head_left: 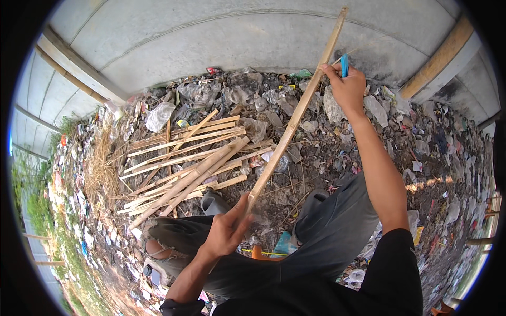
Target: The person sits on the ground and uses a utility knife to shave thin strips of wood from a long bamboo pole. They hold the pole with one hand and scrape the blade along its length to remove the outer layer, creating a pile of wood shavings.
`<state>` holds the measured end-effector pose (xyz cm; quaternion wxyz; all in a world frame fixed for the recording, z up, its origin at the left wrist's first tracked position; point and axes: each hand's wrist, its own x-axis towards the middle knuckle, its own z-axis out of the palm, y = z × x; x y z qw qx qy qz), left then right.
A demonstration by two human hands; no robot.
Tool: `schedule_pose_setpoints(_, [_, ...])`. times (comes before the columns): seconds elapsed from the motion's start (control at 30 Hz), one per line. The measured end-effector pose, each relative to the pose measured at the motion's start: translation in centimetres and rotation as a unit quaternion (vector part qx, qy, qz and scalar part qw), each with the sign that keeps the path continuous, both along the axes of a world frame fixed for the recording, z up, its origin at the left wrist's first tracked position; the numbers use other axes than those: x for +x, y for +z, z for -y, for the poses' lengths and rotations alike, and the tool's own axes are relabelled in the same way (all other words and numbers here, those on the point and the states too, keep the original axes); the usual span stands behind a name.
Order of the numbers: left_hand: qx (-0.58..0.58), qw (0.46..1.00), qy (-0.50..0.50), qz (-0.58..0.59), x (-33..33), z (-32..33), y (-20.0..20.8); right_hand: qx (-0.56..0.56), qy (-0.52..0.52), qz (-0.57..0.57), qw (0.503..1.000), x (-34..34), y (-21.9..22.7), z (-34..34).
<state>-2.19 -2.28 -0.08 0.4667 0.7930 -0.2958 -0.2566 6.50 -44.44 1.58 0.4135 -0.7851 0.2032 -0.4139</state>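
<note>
While the left hand (226,231) is gripping the lower end of a long pale wooden strip (290,131), its fingers are closing around the wood just right of the near side of a pile of strips (197,174). Strip is slanting up and away, right of the pile, its far end reaching well beyond it. Right hand (346,87), farther out and right of the pile, is curling its fingers around a blue tool (344,65), with fingertips touching the strip; cannot tell how firmly they are pressing. Grey wall (211,47) is standing beyond the pile. Dry straw (105,163) is lying left of it; dark trousers (337,216) are showing on its near side and right.
</note>
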Motion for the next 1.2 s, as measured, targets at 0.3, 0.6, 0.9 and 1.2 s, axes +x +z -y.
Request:
schedule_pose_setpoints(0.3, [-0.037, 0.989, 0.027, -0.142, -0.1, -1.1, -0.2, 0.015, -0.127, -0.025, 0.991, -1.5, 0.2, 5.6])
schedule_pose_setpoints(0.6, [-0.172, 0.925, 0.054, -0.335, -0.3, -0.2, 0.6, 0.388, 0.320, -0.104, 0.858, -1.9, 1.2, -6.5])
schedule_pose_setpoints(0.9, [-0.216, 0.898, -0.015, -0.383, 0.3, -0.5, 0.6, 0.415, 0.401, -0.133, 0.806, -2.5, 1.0, -8.5])
schedule_pose_setpoints(1.2, [-0.157, 0.951, 0.078, -0.256, 0.1, -0.5, 0.5, -0.079, 0.374, -0.226, 0.896, -4.5, 1.2, -13.3])
